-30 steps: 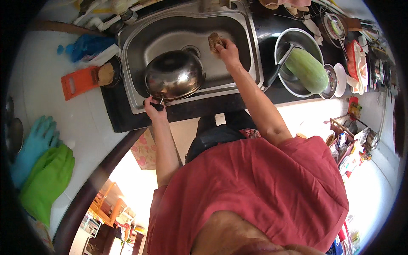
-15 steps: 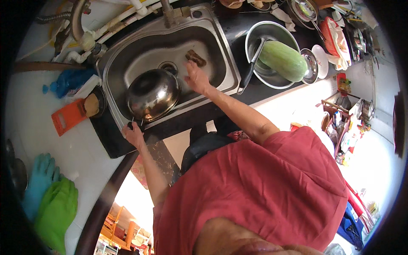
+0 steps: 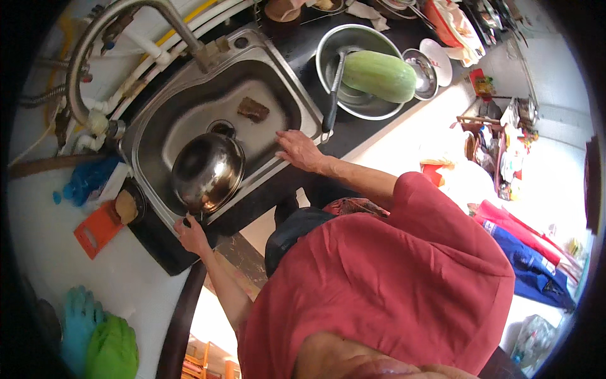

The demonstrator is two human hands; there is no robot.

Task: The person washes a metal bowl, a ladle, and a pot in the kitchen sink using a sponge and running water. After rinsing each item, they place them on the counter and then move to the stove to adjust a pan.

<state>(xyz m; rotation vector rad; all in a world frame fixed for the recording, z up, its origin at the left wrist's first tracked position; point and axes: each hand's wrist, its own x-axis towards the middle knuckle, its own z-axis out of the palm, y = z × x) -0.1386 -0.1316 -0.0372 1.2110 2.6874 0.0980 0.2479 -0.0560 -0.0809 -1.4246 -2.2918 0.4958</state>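
Note:
A shiny metal wok [image 3: 209,174] lies bottom up in the steel sink [image 3: 291,76], tilted toward the sink's front left corner. My left hand [image 3: 192,236] is closed around its dark handle at the front rim; the handle is mostly hidden by the fingers. My right hand [image 3: 299,150] hovers at or rests on the sink's front right rim, fingers apart and holding nothing; whether it touches the rim I cannot tell. Behind the wok, a rough brown pad [image 3: 253,109] sits on the sink floor, apart from both hands.
Right of the sink stands a metal basin [image 3: 372,115] with a large pale green gourd [image 3: 380,77] and a black-handled utensil [image 3: 332,104]. A curved faucet [image 3: 74,76] rises behind left. An orange slotted tool [image 3: 98,230] and blue and green gloves [image 3: 112,347] are at left.
My right hand has drawn back from beside the brown pad to the sink's front rim. My left hand stays on the wok handle. The whole view has shifted.

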